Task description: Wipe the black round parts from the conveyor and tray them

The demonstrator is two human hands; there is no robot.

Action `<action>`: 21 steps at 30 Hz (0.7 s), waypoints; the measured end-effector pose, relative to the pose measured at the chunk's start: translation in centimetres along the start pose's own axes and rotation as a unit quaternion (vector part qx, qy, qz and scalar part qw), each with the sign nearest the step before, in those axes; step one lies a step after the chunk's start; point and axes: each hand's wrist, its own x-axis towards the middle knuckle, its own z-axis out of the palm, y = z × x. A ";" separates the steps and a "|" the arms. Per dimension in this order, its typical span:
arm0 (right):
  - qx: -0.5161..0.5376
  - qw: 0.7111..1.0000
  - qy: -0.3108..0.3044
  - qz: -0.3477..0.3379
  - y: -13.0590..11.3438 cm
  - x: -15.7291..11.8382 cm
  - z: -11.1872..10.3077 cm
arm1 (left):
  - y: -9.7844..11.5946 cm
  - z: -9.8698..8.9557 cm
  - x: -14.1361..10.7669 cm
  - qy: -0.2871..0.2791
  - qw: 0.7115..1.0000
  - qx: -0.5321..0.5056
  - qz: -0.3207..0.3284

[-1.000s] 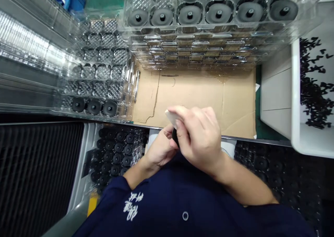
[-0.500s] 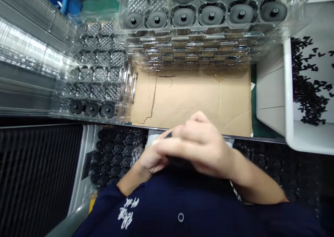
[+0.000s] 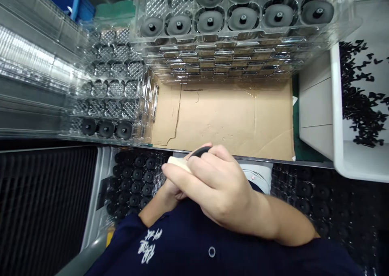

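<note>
We find the left hand (image 3: 172,190) mostly hidden behind the right hand (image 3: 223,182), which also covers part of a black disc (image 3: 200,151) and a pale block (image 3: 178,163), perhaps a sponge. The right edge crops the white bin (image 3: 336,105); its black pieces (image 3: 366,116) we cannot identify.

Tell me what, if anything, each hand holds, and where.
The right grip holds a pale piece, one end showing, the rest covered. The left grip seems to hold a dark curved piece; the hold itself is hidden.

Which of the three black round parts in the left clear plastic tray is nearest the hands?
The rightmost black round part, nearest the left hand; the others sit farther left.
</note>
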 end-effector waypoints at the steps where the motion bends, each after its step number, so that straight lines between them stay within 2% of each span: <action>1: 0.032 0.999 -0.001 -0.007 0.7 0.1 0.1 | 0.2 0.0 0.0 -0.022 1.000 -0.004 -0.011; 2: 0.065 0.998 -0.003 0.021 1.9 0.1 0.2 | 0.4 0.1 0.0 -0.047 0.999 -0.011 -0.023; 3: 0.094 0.992 -0.002 0.079 3.3 -0.2 0.4 | 0.6 0.1 -0.1 -0.074 0.996 -0.023 -0.034; 6: 0.138 0.942 0.030 0.305 8.0 -2.4 2.1 | 1.3 0.1 -0.1 -0.145 0.984 -0.088 -0.048; 7: 0.133 0.925 0.038 0.353 9.2 -3.7 3.2 | 1.5 0.1 -0.1 -0.162 0.979 -0.110 -0.048; 9: 0.111 0.913 0.031 0.392 10.9 -6.5 5.6 | 1.7 0.0 0.0 -0.178 0.973 -0.136 -0.047; 11: 0.104 0.915 -0.004 0.390 11.5 -8.8 7.7 | 1.7 -0.1 0.2 -0.175 0.973 -0.143 -0.051; 13: 0.111 0.915 -0.031 0.387 11.0 -9.8 8.3 | 1.7 -0.2 0.3 -0.169 0.975 -0.136 -0.054; 15: 0.115 0.913 -0.012 0.390 9.6 -8.9 6.9 | 1.8 -0.1 0.2 -0.165 0.978 -0.117 -0.049; 17: 0.096 0.927 0.042 0.361 7.2 -6.8 4.3 | 1.8 0.0 0.1 -0.163 0.981 -0.097 -0.037; 19: 0.051 0.962 0.090 0.255 4.4 -4.1 1.8 | 1.8 0.0 -0.1 -0.143 0.987 -0.074 -0.023; 21: 0.023 0.993 0.082 0.082 2.2 -1.9 0.3 | 1.8 -0.1 -0.2 -0.106 0.993 -0.042 -0.024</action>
